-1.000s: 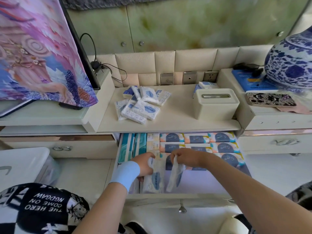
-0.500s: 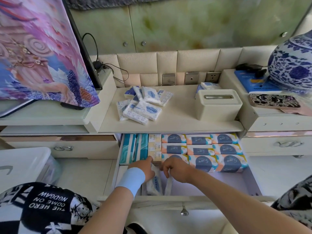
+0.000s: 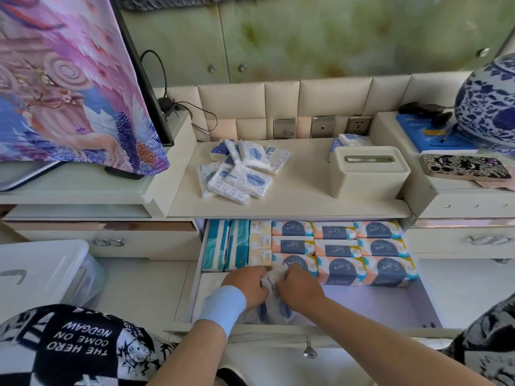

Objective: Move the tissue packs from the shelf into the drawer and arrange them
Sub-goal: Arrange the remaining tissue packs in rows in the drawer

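The small white packs stand on end in the front left part of the open drawer, pressed between both hands. The left hand, with a light blue wristband, has its fingers curled onto them from the left. The right hand grips them from the right, fingers bent over their crumpled tops; the two hands almost touch. How many packs they hold cannot be told.

Just behind the hands, the back of the drawer is filled with larger packs: rows of orange and navy packs on the right, a narrow column of cream packs beside them, and teal packs on edge at the left.

Above the drawer, on the shelf, a loose pile of tissue packs lies left of centre, overlapping one another. A cream tissue box sits well to their right. Further right, on a raised ledge, a patterned phone lies in front of a blue and white vase.
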Tool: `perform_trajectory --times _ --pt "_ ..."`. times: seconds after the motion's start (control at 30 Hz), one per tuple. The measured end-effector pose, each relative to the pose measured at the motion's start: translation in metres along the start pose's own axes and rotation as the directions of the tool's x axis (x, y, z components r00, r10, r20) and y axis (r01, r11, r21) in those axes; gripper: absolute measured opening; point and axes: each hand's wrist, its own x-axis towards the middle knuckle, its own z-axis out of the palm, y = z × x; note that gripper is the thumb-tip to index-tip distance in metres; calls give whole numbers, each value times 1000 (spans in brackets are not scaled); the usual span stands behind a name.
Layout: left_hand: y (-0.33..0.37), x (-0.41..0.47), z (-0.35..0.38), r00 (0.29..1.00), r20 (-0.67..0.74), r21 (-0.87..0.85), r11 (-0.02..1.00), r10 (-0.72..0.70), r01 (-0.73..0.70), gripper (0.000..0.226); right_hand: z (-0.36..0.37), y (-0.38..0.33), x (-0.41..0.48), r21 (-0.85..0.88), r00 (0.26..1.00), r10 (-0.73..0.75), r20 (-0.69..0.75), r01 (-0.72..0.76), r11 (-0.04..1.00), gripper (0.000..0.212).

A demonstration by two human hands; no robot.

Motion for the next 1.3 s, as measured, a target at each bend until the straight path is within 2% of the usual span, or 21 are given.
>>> perform_trajectory --times 0.03,0.13,0.2,0.27,0.33,0.37,0.43,0.5,0.53,0.6,0.67,0.77,0.87,0.93,1.0,1.07,1.13,1.2,1.27,1.3 --pt "2 1 1 1000 11 -92 995 -26 27 29 4 -1 0 -21 1000 1 3 -1 1000 30" --pt "7 2 1 995 10 -270 958 -96 95 35 14 -3 -2 194 998 70 -3 -68 979 57" --pt "7 5 -1 992 -10 -275 954 -126 118 28 14 -7 -7 176 996 92 -23 -86 981 77" --pt "8 9 -8 988 -23 -330 934 -150 134 30 14 -9 -11 125 991 90 -97 -78 989 99" --pt "10 14 -17 990 -29 -402 908 -138 114 34 15 -10 -12 169 989 74 -128 -51 984 107" --pt "13 16 -23 992 -36 -416 905 -119 94 34 13 -11 -12 215 991 64 -119 -37 976 101" --pt "14 17 -30 993 -68 -427 902 -96 58 27 4 -13 -9 258 994 49 -93 -24 966 70" --pt "10 15 -35 990 -105 -394 918 -98 50 21 -7 -14 -4 192 996 85 -10 -81 978 43" --pt "6 14 -34 987 -128 -342 938 -101 52 21 -12 -13 -1 130 992 114 61 -121 984 39" --pt "-5 12 -29 986 -148 -195 980 -75 45 24 -16 -10 1 -19 969 160 187 -159 987 36" --pt "-13 10 -18 996 -92 -31 1000 -5 2 37 -11 -6 3 -119 953 176 246 -150 981 29" --pt "-21 7 0 997 -3 167 983 76 -75 61 -1 -1 7 -87 934 212 287 -194 977 21" --pt "-26 4 8 993 -47 131 987 105 -98 67 10 -4 9 -46 951 158 265 -151 987 27" --pt "-27 2 8 990 -106 69 994 97 -90 61 17 -17 6 119 960 125 249 -159 980 35" --pt "-28 -1 7 986 -146 35 996 81 -77 56 26 -31 6 350 938 104 330 -224 909 43" --pt "-30 -3 6 987 -144 18 997 74 -72 57 28 -40 8 522 895 87 438 -332 785 36" --pt "-32 -4 7 986 -144 18 997 82 -80 61 23 -40 8 551 844 73 532 -410 727 28" --pt "-35 -5 9 977 -188 19 995 99 -97 63 20 -39 10 520 830 111 547 -441 732 27" --pt "-37 -6 12 963 -235 45 991 130 -123 61 19 -46 13 480 908 145 394 -338 810 25" --pt "-39 -6 15 957 -251 71 989 145 -131 60 20 -49 13 432 938 117 327 -259 864 28"
